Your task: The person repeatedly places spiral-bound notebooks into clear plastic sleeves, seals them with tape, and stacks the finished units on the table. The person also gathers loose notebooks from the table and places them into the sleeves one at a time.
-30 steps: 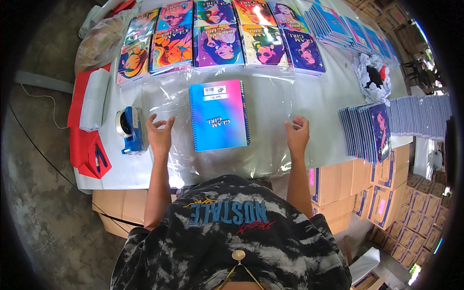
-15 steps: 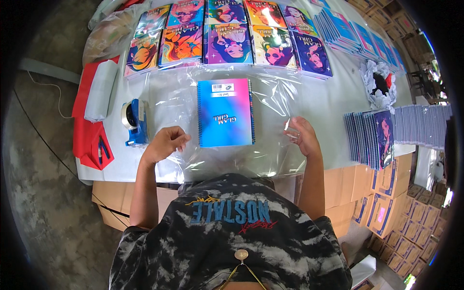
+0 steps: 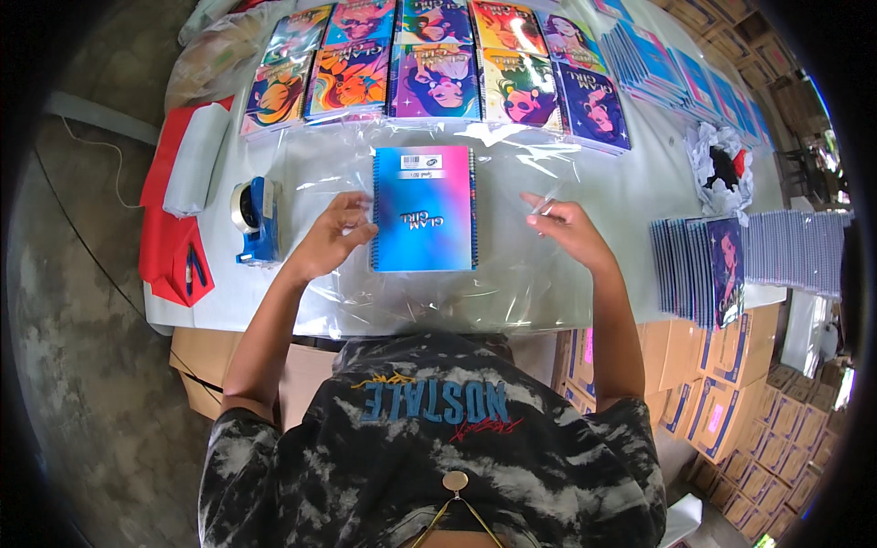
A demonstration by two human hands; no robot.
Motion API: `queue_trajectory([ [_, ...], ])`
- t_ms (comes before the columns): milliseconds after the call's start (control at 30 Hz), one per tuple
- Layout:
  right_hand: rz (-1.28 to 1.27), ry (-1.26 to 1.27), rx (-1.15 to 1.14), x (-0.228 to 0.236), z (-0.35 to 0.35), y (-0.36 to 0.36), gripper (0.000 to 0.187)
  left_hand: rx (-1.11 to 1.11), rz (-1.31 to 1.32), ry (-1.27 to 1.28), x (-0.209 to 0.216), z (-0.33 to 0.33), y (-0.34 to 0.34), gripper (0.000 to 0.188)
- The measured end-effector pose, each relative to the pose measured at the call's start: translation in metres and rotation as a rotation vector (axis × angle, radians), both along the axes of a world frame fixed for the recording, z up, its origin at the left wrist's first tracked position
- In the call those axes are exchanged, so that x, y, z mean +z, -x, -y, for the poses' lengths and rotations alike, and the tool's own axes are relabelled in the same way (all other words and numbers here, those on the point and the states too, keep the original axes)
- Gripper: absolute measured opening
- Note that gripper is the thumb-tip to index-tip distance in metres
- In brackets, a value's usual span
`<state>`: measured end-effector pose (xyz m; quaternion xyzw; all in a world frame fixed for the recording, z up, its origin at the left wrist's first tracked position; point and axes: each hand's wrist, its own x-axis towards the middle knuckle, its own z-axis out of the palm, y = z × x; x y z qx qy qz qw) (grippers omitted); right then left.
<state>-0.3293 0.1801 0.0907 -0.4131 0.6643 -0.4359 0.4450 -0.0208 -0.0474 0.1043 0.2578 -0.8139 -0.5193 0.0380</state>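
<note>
A spiral-bound notebook (image 3: 425,228) with a blue and pink cover lies upright to the table's far side, its wire coil along the left edge. Under and around it spreads a clear plastic film (image 3: 512,292), wrinkled and glinting. My left hand (image 3: 336,239) is at the notebook's left edge, fingers bent and thumb apart, seeming to hold nothing. On the other side, a short way off the notebook, my right hand (image 3: 574,236) has a glinting fold of film between thumb and forefinger.
A blue tape dispenser (image 3: 260,222) stands left, near a white roll (image 3: 196,160) and red cloth (image 3: 169,247) with pens (image 3: 195,272). Colourful notebooks (image 3: 434,82) line the back. Stacked notebooks (image 3: 699,269) and crumpled paper (image 3: 720,164) are at right; cartons (image 3: 722,365) stand below.
Both hands have moved farther from me. The left has come closer to the notebook's edge, and the right has turned inward with its forefinger stretched. The notebook has hardly moved.
</note>
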Motion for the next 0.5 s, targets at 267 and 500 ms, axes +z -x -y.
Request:
queue_trajectory([
  [267, 0.436, 0.324, -0.15, -0.054, 0.045, -0.049, 0.02, -0.152, -0.054, -0.093, 0.012, -0.004, 0.042, 0.017],
  [500, 0.478, 0.383, -0.307, -0.073, 0.056, -0.103, 0.019, -0.102, -0.05, 0.231, -0.047, -0.055, 0.07, 0.017],
])
